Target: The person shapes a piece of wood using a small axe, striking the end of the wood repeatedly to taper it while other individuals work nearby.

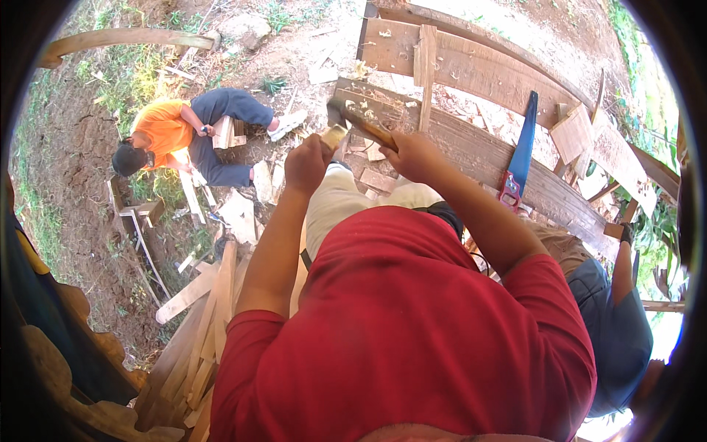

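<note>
My right hand (414,156) is wrapped round the wooden handle of a tool with a dark metal head (372,130); whether it is a hammer or a hatchet cannot be made out. The head lies just beyond a small pale wooden block (333,137). That block is gripped in my left hand (307,160), its end pointing up and away from me. Both hands are close together in front of my knees. Beyond them runs a long plank bench (471,140) strewn with wood shavings.
A handsaw (524,147) with a blue blade and red handle rests on the bench at right. A person in orange (158,125) sits at left, holding wood. Another person in dark clothing (607,324) is close by my right. Wood strips (202,339) are piled at lower left.
</note>
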{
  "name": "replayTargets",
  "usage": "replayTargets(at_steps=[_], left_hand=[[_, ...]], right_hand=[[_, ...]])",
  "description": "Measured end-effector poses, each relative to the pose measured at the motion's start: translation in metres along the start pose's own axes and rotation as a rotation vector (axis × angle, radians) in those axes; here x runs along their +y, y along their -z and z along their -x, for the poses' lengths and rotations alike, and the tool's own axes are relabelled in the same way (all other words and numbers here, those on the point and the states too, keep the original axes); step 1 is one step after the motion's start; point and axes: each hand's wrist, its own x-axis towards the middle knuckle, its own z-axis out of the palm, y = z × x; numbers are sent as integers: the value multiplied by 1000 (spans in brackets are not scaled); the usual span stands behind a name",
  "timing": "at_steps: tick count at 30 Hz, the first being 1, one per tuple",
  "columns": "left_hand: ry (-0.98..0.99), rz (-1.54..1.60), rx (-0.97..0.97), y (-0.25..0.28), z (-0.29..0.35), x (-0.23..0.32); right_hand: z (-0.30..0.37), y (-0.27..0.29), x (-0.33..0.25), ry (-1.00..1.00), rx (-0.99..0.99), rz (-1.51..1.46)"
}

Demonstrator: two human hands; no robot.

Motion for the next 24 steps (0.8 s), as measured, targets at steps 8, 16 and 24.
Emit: replayTargets(at_steps=[8,16,24], left_hand=[[-91,12,-16,0,-1,-12],[-137,-37,-11,0,-7,-27],[-184,-34,4,6,-10,-32]], right_hand=[[12,14,-41,49,-41,133],[12,5,-44,128,42,77],[-2,7,0,-18,69,137]])
